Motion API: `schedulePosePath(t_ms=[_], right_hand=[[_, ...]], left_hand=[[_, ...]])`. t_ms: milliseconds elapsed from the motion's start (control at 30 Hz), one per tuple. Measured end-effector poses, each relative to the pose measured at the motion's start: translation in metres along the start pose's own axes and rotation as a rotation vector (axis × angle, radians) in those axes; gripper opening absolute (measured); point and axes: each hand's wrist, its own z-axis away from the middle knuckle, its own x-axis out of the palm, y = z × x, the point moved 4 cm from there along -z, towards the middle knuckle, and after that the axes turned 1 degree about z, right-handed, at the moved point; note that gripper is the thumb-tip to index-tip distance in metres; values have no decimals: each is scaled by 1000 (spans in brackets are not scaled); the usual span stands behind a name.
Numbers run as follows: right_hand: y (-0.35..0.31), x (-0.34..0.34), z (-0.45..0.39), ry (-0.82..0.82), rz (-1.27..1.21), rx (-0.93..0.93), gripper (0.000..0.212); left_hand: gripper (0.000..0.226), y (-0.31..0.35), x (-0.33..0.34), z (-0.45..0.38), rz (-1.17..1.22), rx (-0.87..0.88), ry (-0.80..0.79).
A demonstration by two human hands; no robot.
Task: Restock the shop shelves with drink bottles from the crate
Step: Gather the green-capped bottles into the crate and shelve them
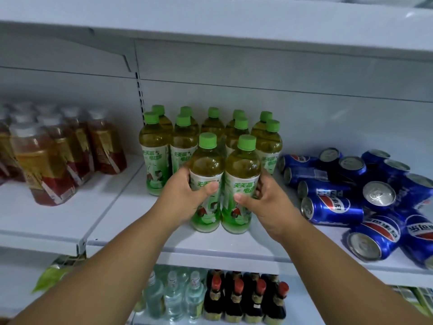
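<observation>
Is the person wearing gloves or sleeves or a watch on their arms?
No. Both hands, the left hand and the right hand, are bare, with no gloves. The forearms are bare too as far as the picture shows, so no sleeves reach them. No watch, bracelet or ring can be seen. The fingernails look short and plain, without polish.
</observation>
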Motion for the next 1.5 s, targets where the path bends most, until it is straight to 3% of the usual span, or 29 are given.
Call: schedulePosePath(t_ms=[100, 200, 367, 600, 700, 800, 967, 1500], right_hand=[[3, 2, 1, 23, 79, -63, 59], [8, -1, 6, 140, 317, -105, 55], [18, -1, 8, 318, 653, -36, 72], [17, -2, 0, 329, 722, -41, 67], [17, -2, 0, 324, 734, -24, 70], [18, -3, 1, 341, 737, -30, 69], [20, -3, 1, 350, 769, -34, 67], [25, -4, 0, 356, 789, -27, 69]], left_hand=[[52, -10, 0, 8, -108, -17, -10], [64, -20, 3, 23, -308, 21, 102], [51, -25, 11, 21, -368, 58, 206], [53, -15, 18, -2, -443, 51, 208], [43, -29, 17, 16, -313, -63, 287], [36, -37, 26, 25, -268, -154, 244], [44, -32, 29, 4, -401, -101, 249], [36, -37, 35, -37, -670, 39, 229]])
